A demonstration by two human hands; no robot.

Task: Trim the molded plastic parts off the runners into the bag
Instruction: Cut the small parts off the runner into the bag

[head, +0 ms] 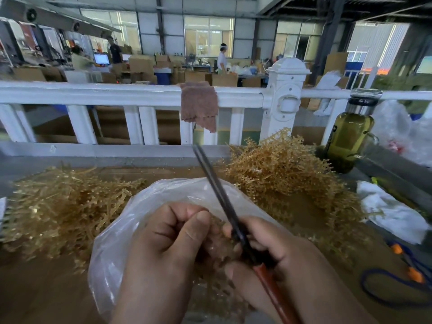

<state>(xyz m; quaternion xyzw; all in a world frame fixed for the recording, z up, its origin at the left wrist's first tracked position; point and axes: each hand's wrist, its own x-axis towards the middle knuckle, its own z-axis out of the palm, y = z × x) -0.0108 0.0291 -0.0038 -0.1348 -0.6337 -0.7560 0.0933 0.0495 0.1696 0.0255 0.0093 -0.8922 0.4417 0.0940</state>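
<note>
My left hand (173, 237) pinches a small tan plastic piece (218, 230) over the open clear plastic bag (131, 220). My right hand (275, 251) grips long dark scissors (217, 190) with red handles; the blades point up and away, nearly together. Their base lies against the tan piece between my hands. Tan trimmed bits lie inside the bag, below my hands. A heap of tan runners with parts (287, 174) rises at the right. A flatter pile of tan runners (58, 206) spreads at the left.
A white railing (117, 94) runs across the back of the brown table (42, 288), with a brown cloth (198, 104) draped over it. A bottle of yellowish liquid (350, 134) stands at the right, near white plastic bags (392, 213) and a blue cord (385, 288).
</note>
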